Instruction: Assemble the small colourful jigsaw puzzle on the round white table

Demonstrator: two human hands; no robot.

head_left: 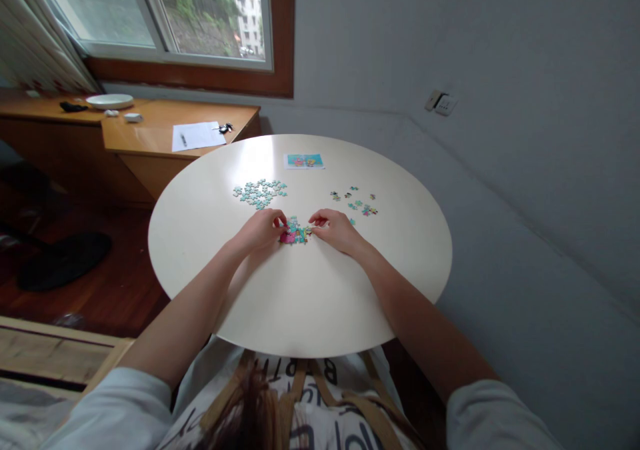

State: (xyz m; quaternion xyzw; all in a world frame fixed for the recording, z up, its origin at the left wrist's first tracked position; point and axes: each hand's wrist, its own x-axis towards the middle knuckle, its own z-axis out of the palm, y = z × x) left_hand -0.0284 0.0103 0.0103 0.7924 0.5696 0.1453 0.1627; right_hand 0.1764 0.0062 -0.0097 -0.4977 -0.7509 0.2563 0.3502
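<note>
A partly joined jigsaw puzzle, pink, teal and yellow, lies on the round white table. My left hand has its fingers curled together at the puzzle's left edge, touching the pink part. At the right edge my right hand pinches a small yellowish puzzle piece between thumb and forefinger; the fingertips partly hide it. Beyond my left hand lies a cluster of loose teal pieces. Several more loose pieces are scattered past my right hand.
A small picture card lies near the table's far side. Behind, a wooden desk holds a white plate, a paper sheet and keys. A wall with a socket stands to the right.
</note>
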